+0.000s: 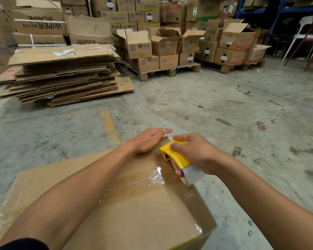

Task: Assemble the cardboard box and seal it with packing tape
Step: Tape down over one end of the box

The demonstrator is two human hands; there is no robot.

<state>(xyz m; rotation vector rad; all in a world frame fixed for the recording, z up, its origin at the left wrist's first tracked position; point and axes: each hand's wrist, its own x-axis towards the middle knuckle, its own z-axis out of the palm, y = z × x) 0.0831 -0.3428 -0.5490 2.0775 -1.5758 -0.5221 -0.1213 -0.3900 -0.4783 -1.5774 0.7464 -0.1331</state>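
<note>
Close below, a closed cardboard box sits on the concrete floor, clear tape across its top flaps. Left hand presses flat, fingers straight, on the far edge. Right hand grips a yellow tape dispenser beside it. Behind, open cartons stand on pallets; their contents are hidden.

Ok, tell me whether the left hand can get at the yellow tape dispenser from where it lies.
Probably yes. The left hand lies flat on the brown cardboard box, right beside the yellow tape dispenser, with nothing between them. But the right hand already grips the dispenser, leaving little free to take.
</note>
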